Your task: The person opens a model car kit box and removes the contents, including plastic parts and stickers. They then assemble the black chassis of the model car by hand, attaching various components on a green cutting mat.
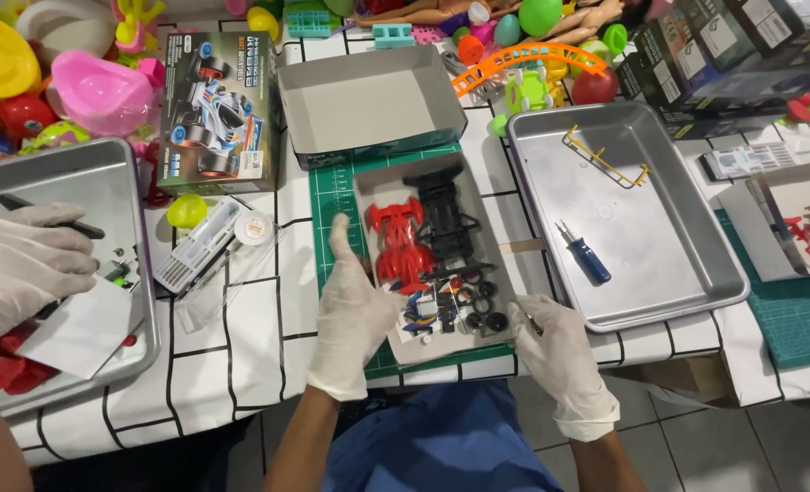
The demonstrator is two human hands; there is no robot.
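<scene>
My left hand, in a white glove, rests open with the thumb up at the left edge of a shallow cardboard tray. In the tray lie a red toy car body, a black chassis and small black wheels with coloured stickers. My right hand, also gloved, sits at the tray's near right corner, its fingers closed on a small thin dark tool. The tray stands on a green cutting mat.
A metal tray on the right holds a blue screwdriver and a yellow plastic frame. An empty box lid, a toy car box and a clear tool case lie nearby. Another person's gloved hand is over a left metal tray.
</scene>
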